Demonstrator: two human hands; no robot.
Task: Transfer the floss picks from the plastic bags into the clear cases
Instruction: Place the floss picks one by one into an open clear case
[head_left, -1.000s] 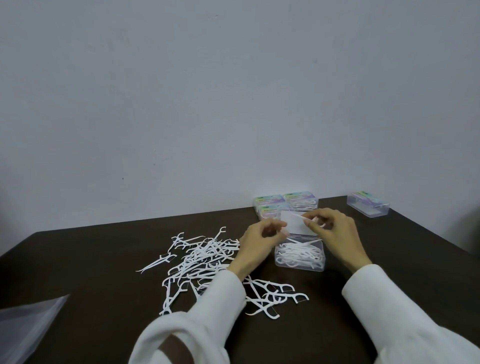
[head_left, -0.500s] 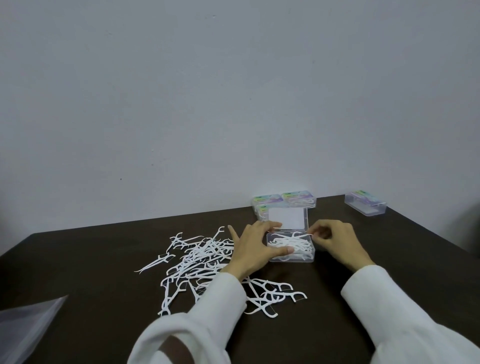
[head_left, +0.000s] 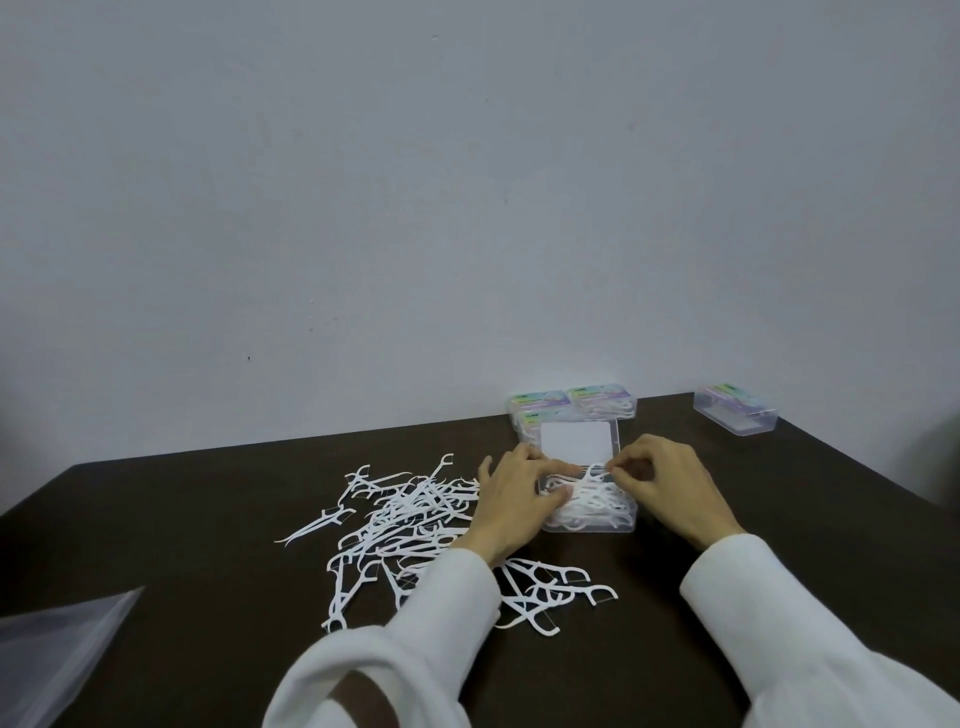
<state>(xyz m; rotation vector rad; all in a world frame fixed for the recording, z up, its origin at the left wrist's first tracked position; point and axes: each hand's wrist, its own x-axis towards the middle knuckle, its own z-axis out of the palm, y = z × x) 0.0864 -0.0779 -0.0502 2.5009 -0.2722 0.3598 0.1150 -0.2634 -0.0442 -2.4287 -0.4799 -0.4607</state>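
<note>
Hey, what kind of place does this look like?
Probably a simple indoor packing station: a dark table against a bare wall, loose floss picks beside an open clear case, and closed labelled cases behind.

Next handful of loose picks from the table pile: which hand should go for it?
Left, probably. The left hand rests at the open case's left edge, right beside the loose picks. The right hand is on the case's far side, pinching a pick over it.
</note>
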